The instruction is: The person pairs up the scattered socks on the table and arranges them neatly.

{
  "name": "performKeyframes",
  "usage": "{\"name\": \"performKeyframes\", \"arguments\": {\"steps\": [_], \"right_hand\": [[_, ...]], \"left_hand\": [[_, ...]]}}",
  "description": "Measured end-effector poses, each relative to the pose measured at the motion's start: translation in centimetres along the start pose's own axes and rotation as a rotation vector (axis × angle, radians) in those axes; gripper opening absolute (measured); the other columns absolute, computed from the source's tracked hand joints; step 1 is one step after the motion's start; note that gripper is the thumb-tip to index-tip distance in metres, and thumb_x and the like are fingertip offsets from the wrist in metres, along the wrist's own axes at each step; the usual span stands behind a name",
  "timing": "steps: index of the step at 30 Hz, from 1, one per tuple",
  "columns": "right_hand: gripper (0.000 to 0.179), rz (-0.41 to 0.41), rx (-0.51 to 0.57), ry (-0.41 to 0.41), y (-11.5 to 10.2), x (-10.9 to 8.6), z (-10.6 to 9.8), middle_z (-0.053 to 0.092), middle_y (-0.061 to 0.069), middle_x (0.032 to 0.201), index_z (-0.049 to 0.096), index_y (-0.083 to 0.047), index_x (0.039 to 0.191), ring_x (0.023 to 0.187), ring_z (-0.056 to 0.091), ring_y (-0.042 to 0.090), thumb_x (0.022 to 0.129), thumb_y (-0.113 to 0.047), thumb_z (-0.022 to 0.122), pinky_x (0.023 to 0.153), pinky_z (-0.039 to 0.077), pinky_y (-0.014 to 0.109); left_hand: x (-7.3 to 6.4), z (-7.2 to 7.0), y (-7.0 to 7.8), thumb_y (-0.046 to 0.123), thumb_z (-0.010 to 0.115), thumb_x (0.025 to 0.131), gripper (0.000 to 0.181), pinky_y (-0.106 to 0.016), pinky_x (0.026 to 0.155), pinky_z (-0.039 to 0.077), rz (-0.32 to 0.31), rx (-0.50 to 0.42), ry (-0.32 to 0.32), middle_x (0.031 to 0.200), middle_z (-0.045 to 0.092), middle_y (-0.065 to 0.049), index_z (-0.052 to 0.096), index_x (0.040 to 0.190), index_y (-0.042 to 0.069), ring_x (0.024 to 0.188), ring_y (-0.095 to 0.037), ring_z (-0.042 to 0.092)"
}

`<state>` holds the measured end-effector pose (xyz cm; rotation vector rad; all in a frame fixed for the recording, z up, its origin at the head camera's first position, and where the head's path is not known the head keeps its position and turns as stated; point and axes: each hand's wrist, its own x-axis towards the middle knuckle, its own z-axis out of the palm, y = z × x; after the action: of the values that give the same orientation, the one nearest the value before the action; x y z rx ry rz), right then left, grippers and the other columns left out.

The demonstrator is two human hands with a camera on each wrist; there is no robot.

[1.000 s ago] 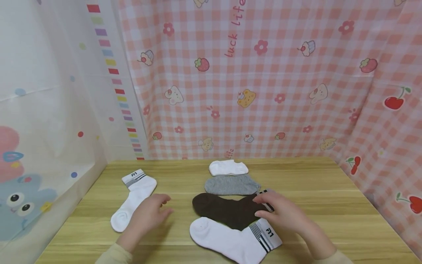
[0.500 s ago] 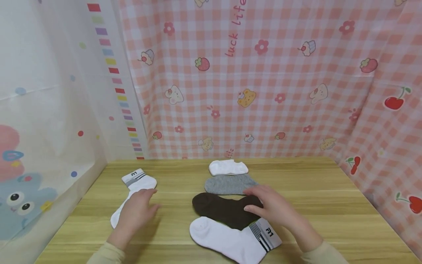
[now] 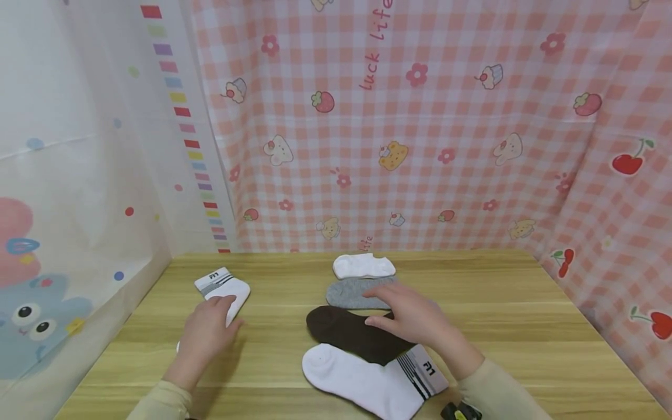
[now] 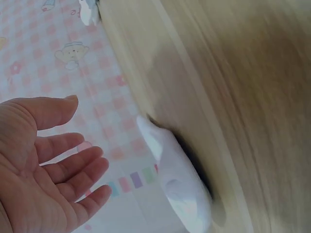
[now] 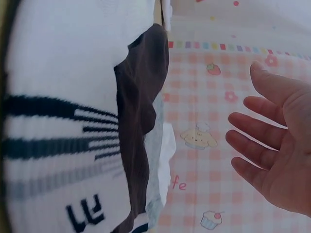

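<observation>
My left hand hovers over a white striped-cuff sock on the left of the table, hiding its middle part. In the left wrist view that hand has loosely bent fingers and holds nothing. My right hand hangs over the cuff end of a dark brown sock and overlaps a grey sock behind it. The right wrist view shows its fingers relaxed, with nothing between them. Nearest me lies a second white striped-cuff sock; farthest back is a short white sock.
The wooden table meets a pink checked cloth at its back edge. A white patterned cloth hangs on the left. A small black object shows beside the right sleeve at the bottom edge.
Both hands have moved left: the left one over the left white sock, the right one from the brown sock's cuff toward its middle and the grey sock. The socks stay where they were.
</observation>
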<state>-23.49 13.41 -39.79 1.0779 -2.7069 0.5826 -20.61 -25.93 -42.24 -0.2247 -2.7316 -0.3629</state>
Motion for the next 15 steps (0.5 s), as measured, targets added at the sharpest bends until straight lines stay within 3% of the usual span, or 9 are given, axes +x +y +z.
{"name": "performKeyframes", "arguments": {"steps": [6,15], "right_hand": [[0.043,-0.084,0.012,0.053,-0.3,1.4,0.7,0.065,0.006,0.122,0.063,-0.007,0.126,0.116,0.059,0.026,0.091,-0.029,0.073,0.097,0.046,0.046],[0.047,-0.077,0.054,0.034,-0.9,2.7,1.7,0.064,0.006,0.125,0.062,-0.008,0.129,0.118,0.058,0.027,0.09,-0.032,0.074,0.098,0.046,0.045]], "left_hand": [[0.2,0.2,-0.4,0.016,0.078,0.081,0.048,-0.059,0.084,0.048,-0.02,0.016,-0.034,0.11,0.063,-0.03,0.061,0.118,-0.01,0.1,-0.049,0.059],[0.8,0.6,-1.1,0.017,0.077,0.082,0.051,-0.061,0.084,0.047,-0.062,0.021,-0.103,0.113,0.061,-0.032,0.059,0.121,-0.011,0.102,-0.05,0.058]]}}
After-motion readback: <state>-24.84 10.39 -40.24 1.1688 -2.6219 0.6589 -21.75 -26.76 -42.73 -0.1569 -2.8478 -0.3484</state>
